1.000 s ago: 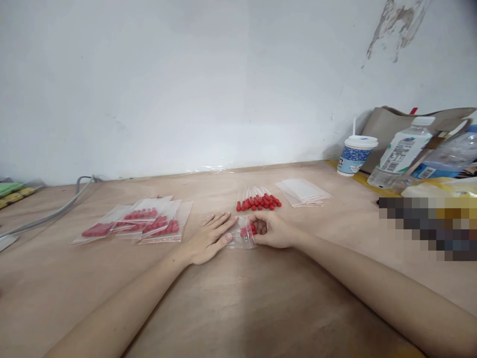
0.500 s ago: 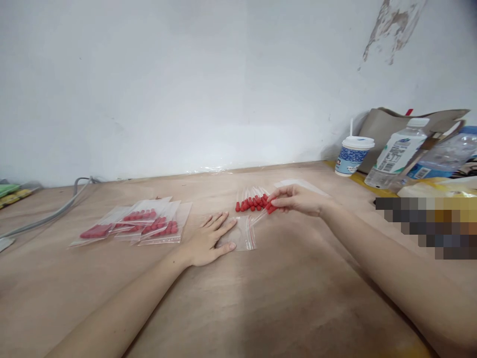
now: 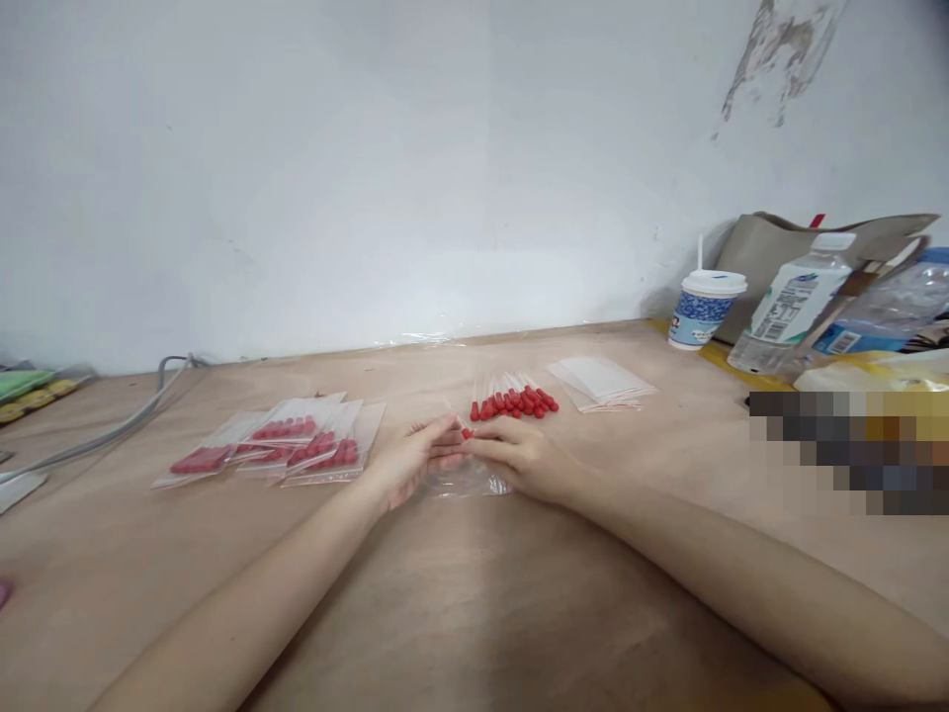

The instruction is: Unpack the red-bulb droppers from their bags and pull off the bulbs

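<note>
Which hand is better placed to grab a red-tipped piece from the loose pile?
Probably the right hand: the loose pile lies just beyond it, while the left hand is farther off, at the clear bag.

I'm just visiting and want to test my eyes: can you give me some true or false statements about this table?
1. The left hand and right hand meet at a small clear bag on the table. True.
2. The loose red-capped tubes lie left of the filled bags. False: they lie to the right of them, just beyond the hands.
3. A lidded cup with a straw stands near the wall. True.
4. The stack of empty bags is under the left hand. False: it lies untouched, right of the loose tubes.
</note>
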`<state>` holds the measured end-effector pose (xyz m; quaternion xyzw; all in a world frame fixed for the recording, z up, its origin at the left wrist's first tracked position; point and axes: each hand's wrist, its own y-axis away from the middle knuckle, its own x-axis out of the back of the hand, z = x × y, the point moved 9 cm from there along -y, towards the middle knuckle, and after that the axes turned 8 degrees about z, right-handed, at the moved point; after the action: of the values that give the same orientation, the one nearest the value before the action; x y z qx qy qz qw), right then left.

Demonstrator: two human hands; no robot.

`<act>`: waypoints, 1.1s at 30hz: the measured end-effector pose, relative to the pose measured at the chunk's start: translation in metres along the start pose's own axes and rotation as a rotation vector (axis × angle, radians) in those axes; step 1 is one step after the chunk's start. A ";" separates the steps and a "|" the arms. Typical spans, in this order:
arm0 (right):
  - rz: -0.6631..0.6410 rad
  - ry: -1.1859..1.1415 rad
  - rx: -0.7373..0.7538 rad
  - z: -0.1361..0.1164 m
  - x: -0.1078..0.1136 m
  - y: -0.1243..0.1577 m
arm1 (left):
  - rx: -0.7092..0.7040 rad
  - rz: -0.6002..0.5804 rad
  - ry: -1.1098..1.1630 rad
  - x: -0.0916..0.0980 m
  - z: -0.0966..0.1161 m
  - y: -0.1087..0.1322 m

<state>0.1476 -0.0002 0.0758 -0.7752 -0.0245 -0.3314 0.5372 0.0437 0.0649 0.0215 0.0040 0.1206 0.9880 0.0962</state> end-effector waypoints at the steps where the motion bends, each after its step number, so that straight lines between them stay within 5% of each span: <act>1: -0.031 0.017 0.045 -0.004 -0.007 0.003 | 0.054 0.015 0.046 -0.002 -0.004 -0.001; 10: -0.075 0.061 0.129 -0.004 -0.013 0.008 | 0.145 0.054 -0.004 -0.017 -0.011 -0.015; 14: -0.015 0.057 -0.013 0.006 -0.003 0.012 | 0.090 0.075 -0.093 -0.005 0.004 -0.030; 19: -0.231 0.031 -0.156 0.017 -0.006 0.027 | 0.034 0.132 -0.231 0.011 0.032 -0.069; 25: -0.284 -0.016 -0.236 0.025 -0.007 0.036 | 0.043 0.118 -0.358 -0.010 0.037 -0.105; 33: -0.275 -0.033 -0.235 0.025 -0.009 0.035 | 0.090 0.100 -0.447 -0.028 0.035 -0.113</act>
<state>0.1668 0.0090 0.0371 -0.8273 -0.1000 -0.3897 0.3921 0.0940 0.1758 0.0289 0.2331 0.1397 0.9597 0.0710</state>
